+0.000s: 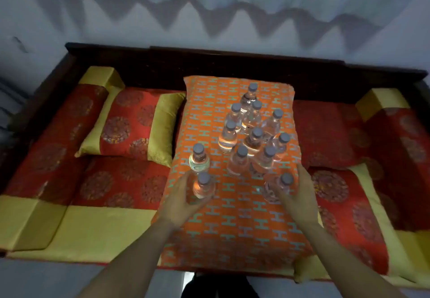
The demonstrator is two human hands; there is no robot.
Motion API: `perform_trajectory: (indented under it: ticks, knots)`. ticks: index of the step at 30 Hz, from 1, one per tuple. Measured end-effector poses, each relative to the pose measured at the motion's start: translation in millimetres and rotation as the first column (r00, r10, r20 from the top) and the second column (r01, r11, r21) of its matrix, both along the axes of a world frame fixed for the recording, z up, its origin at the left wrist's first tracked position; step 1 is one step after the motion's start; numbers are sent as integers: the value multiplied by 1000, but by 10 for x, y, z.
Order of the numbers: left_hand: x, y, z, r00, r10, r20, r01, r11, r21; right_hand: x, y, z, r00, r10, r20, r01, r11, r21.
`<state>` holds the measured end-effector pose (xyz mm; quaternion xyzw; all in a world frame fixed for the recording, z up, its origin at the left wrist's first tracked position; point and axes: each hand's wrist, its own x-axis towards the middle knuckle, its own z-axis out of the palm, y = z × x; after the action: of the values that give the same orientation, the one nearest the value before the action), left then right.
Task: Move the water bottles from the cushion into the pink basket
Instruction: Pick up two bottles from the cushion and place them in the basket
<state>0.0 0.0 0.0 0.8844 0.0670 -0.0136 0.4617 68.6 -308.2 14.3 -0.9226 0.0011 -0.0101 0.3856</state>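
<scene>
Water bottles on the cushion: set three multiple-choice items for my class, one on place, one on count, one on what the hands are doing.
1. Where do the water bottles stand? A on the orange cushion; B on the floor; C in a basket.
2. How many grey caps show? A five; B twelve; C twenty.
3. What do the left hand and right hand do? A each grips a bottle; B both lie flat; C both point upward.

Key: 1 A, all stand upright on the patterned cushion. 2 B, twelve caps can be counted. 3 A, the left hand curls round the front left bottle, the right hand round the front right bottle.
</scene>
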Motion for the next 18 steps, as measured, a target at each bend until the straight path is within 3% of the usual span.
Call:
perform_trajectory:
  ticks: [6,18]
  knots:
    - [139,-11,-247,986,15,-165,-17,1000,-11,32,-135,-279,975,-10,-221,15,1000,20]
    - [364,-73,-391,980,-23,-198,5,996,-93,144,-39,-462,956,-30,-293,50,997,62]
